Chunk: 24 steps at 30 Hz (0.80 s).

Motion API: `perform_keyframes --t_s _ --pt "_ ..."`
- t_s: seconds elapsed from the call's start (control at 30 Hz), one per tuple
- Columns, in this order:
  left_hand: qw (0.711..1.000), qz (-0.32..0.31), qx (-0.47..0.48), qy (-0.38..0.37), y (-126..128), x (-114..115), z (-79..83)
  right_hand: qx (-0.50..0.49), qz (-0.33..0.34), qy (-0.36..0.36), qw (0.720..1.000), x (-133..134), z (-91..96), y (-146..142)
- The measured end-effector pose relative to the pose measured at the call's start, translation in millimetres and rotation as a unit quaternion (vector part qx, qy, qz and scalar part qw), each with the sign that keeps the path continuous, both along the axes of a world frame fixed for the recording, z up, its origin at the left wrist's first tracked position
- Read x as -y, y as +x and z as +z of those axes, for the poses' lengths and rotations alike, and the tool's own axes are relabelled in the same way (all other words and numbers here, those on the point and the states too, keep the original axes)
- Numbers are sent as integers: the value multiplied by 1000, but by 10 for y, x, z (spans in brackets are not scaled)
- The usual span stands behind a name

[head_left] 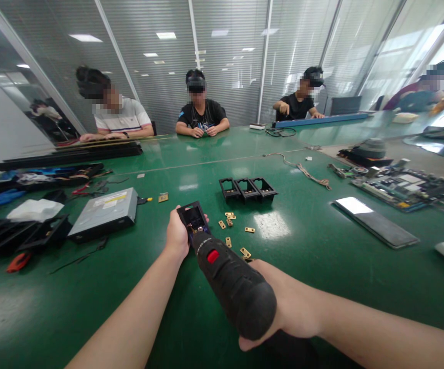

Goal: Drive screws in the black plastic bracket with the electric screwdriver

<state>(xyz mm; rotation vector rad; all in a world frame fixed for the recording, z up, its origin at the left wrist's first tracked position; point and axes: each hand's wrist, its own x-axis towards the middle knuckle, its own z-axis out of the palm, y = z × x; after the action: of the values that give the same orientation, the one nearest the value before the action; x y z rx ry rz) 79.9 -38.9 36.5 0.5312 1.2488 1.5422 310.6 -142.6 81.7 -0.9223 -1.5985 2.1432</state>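
Left hand (176,237) gripped a small black holder (193,219), lifted just off the green bench (302,266), near frame center. Right hand (283,302) was clenched around a black power screwdriver (231,284), tip pressed into the holder. Brass plates (240,238) lay scattered at 2 o'clock from the holder. Three more black holders (247,188) sat at 1 o'clock, a disc drive (104,212) at 9 o'clock.

On the tabletop (321,287), the left hand (176,234) holds a small housing (193,218), with the right hand (283,302) and its power screwdriver (229,279) just behind it. Loose metal clips (237,233) lie to the right; three more housings (247,188) sit beyond. A disc drive (104,212) lies left, a circuit board (402,185) far right
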Motion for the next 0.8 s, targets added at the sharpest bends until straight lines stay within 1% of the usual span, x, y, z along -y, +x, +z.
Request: perform_keyframes --t_s 0.23,0.57,0.8 --pt "1000 0 -9 4 9 17 5 -9 16 20 1000 -4 -21 8" --pt "1000 12 15 -3 9 15 14 -11 20 30 999 -10 -4 17" --pt "1000 -2 0 -8 10 12 32 -8 27 34 999 -12 -58 11"
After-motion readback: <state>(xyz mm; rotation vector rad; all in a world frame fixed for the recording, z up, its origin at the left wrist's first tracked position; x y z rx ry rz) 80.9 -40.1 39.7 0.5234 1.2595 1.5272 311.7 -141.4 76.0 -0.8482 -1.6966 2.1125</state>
